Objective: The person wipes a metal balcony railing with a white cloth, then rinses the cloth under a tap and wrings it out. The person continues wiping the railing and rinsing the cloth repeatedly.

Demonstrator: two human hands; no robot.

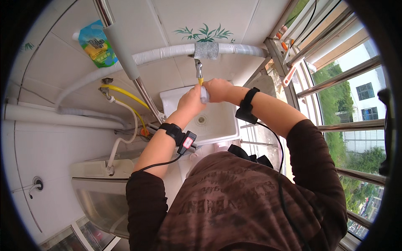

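Both of my hands are together over the white sink [173, 93], just below the metal tap [198, 67]. A short yellow piece [200, 80] shows at the tap's lower end. My left hand [191, 100] is closed, its fingertips close to the yellow piece. My right hand [217, 89] curls in from the other side, also closed. Between the hands a small pale grey-white thing [204, 95] hangs down; I cannot tell whether it is cloth or plastic. The fingers hide most of it. Below lies the round drain [200, 120].
A wrapped white pipe [159, 53] runs behind the tap, with a grey cloth [206, 50] over it. At left are a blue-yellow pouch [96, 45], a metal pole [121, 50], a yellow hose [125, 93] and a washing machine [100, 169]. Barred windows [343, 127] line the right.
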